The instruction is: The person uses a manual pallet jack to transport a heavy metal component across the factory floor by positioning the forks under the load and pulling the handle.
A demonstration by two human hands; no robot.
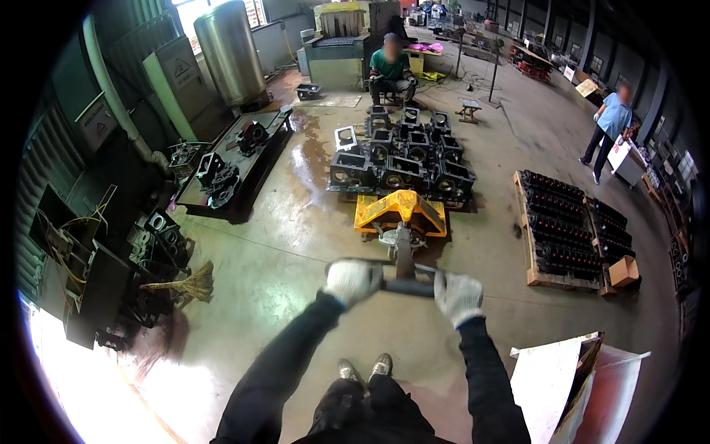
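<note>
Both my hands wear white knit gloves and grip the dark handle bar [405, 287] of a yellow pallet jack [403, 209]. My left hand [353, 281] is closed round the left end of the bar. Round its right end, my right hand [459, 297] is closed too. The grey steering shaft runs from the handle down to the jack's yellow body. Beyond that body stand several black metal castings [396, 174] with round openings, grouped closely. The forks and whatever bears the castings are mostly hidden.
Ahead, a person in a green top [392, 70] sits behind the castings. Another in light blue [614, 116] stands far right. Black parts fill a wooden pallet [534, 277] at right. A straw broom [188, 283] and a low metal bench [255, 181] are left; white cartons [547, 377] stand near right.
</note>
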